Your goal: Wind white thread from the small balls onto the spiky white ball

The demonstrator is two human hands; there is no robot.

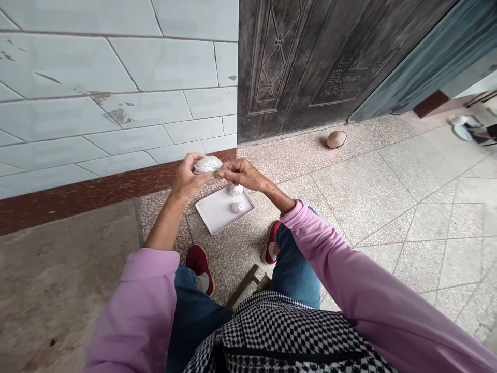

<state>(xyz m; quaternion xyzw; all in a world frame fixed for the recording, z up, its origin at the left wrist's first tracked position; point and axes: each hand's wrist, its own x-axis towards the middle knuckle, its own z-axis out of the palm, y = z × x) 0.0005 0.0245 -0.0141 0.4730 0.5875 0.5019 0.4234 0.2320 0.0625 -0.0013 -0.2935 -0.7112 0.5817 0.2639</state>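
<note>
I sit over a terrazzo floor. My left hand (188, 177) is closed around a white ball of thread (208, 164), held up in front of me. My right hand (243, 173) pinches at the ball's right end, fingers pressed together. Below my hands a white rectangular tray (215, 213) lies on the floor with two more small white balls (237, 206) on it.
A white tiled wall (116, 103) with a red-brown base runs on the left. A dark carved metal door (303, 62) stands ahead. A small brown round object (336, 139) lies by the door. Someone's shoe (468, 128) shows at the far right. My red shoes (200, 264) rest near the tray.
</note>
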